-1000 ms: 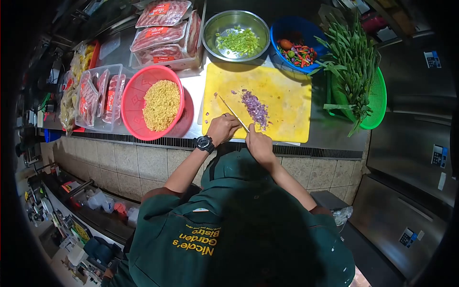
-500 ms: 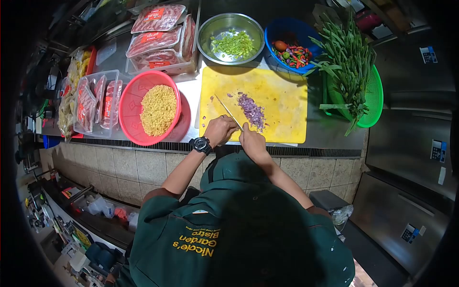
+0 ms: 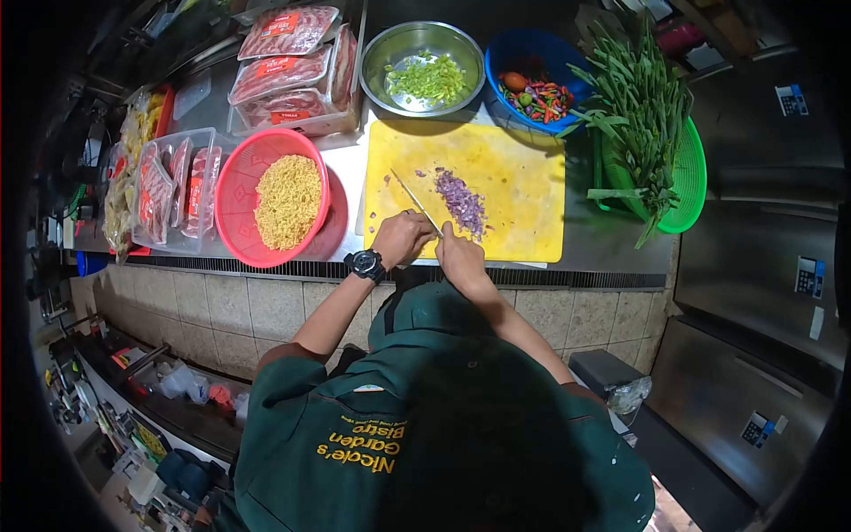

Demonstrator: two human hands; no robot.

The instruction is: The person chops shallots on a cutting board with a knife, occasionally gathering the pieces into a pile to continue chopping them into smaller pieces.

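A kitchen knife [image 3: 415, 199] points up and left over the yellow cutting board [image 3: 527, 195], its handle wrapped in my right hand [image 3: 461, 259]. Close beside the blade's left side, my left hand [image 3: 403, 238], with a black watch on the wrist, has its fingers curled together; whatever they hold is hidden beneath them. Chopped red onion [image 3: 461, 204] lies in a heap to the right of the blade, and a few stray bits are scattered around the board.
Behind the board stand a metal bowl [image 3: 377, 89] of chopped greens and a blue basket [image 3: 532, 49] of chilies. A pink colander [image 3: 232, 191] with yellow crumbly food is at left, near packed meat [image 3: 275, 75]. Long green leaves [image 3: 634, 115] fill a green basket [image 3: 696, 182] at right.
The whole view has shifted slightly, moving everything a little left and up. Both hands keep almost the same place on the board, and the knife stays in my right hand.
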